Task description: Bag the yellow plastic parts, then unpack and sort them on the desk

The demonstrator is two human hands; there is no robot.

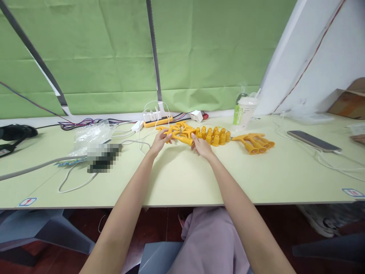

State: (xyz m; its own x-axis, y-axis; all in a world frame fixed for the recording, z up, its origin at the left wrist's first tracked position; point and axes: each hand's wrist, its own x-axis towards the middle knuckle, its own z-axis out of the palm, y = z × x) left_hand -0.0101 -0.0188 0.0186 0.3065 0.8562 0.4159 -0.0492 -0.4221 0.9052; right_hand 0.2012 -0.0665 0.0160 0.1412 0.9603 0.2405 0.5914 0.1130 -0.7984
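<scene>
Both hands are over the middle of the table, holding one yellow plastic piece (184,140) with a branched end and a cone-shaped end. My left hand (161,142) is closed on the branched end, and my right hand (203,147) grips the wide cone end. A small chain seems to hang by the left fingers. Just behind my hands lie more yellow branched pieces (182,125). Several yellow cone-shaped cups (216,139) stand in rows beside my right hand. Farther right, a group of yellow branched pieces with cone ends (253,143) lies on its side.
A power strip (157,121) with plugs and cables runs along the back. A drink cup (245,112) stands behind the cones; a phone (313,140) lies at right. Left are a clear plastic bag (92,137), a blurred dark object (105,159) and a black headset-like object (17,134).
</scene>
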